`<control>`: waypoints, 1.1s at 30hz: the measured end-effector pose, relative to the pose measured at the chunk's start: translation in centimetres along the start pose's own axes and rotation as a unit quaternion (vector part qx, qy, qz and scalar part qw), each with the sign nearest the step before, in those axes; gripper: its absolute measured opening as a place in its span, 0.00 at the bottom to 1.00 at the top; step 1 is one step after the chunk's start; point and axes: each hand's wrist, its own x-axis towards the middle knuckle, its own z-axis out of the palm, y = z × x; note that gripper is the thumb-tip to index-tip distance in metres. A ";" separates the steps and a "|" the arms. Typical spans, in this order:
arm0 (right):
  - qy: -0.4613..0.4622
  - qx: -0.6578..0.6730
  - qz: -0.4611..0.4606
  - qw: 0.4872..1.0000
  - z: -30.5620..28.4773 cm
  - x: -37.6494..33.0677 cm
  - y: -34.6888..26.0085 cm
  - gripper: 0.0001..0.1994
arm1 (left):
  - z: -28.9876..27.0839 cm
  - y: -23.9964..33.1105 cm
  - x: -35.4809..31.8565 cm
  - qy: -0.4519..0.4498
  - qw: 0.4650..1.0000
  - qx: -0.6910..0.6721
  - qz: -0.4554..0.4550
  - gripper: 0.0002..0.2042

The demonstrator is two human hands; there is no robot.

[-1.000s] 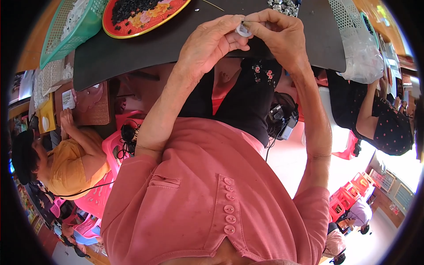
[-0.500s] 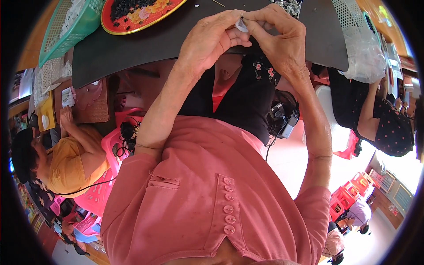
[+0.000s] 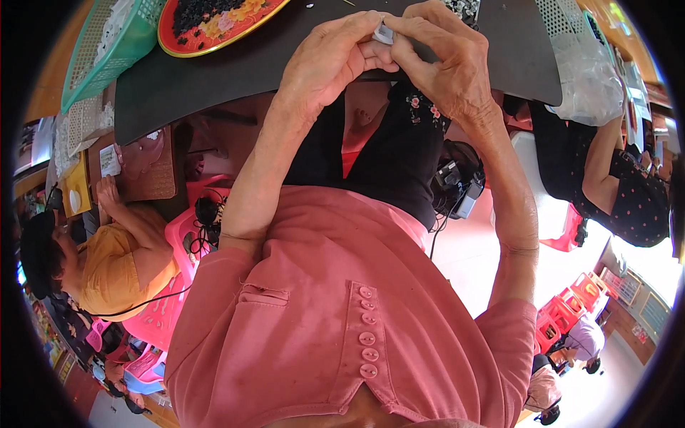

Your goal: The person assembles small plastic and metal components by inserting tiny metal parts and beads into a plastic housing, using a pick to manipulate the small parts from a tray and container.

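Two hands, left hand (image 3: pixel 332 60) and right hand (image 3: pixel 446 68), meet fingertip to fingertip over the dark counter (image 3: pixel 235 71), both pinched shut on one small pale-grey part (image 3: pixel 384 33), probably for steadiness, red flowered tray (image 3: pixel 214 25) beyond-left.

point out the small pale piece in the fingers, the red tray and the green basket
small pale piece (image 3: pixel 383 33), head view, on its visible top between the fingertips
red tray (image 3: pixel 214 32), head view, on its flowered inner surface
green basket (image 3: pixel 107 53), head view, on its mesh side wall
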 end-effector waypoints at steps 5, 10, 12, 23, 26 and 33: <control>-0.029 0.042 0.064 0.997 -1.0 0.1 -1.7 0.08 | -0.1 0.2 -0.2 0.014 1.000 0.011 -0.006 0.15; -0.006 0.135 0.141 0.981 -1.3 -0.2 -2.3 0.10 | 0.0 0.5 -0.1 0.001 0.999 0.017 -0.028 0.17; 0.004 0.154 0.147 0.977 -1.4 -0.1 -2.4 0.11 | 0.1 0.6 -0.2 0.005 0.999 0.023 -0.039 0.18; 0.070 -0.005 0.036 0.997 1.1 -1.5 1.4 0.10 | 2.0 -0.6 -0.5 0.066 0.993 0.076 0.060 0.19; 0.044 0.007 0.051 0.998 0.9 -1.7 1.9 0.11 | 1.3 -0.6 -0.5 0.045 0.993 0.093 0.051 0.18; -0.006 0.100 0.099 0.990 -1.4 0.2 -1.3 0.15 | 0.6 -0.2 -0.4 0.031 0.997 0.053 0.041 0.17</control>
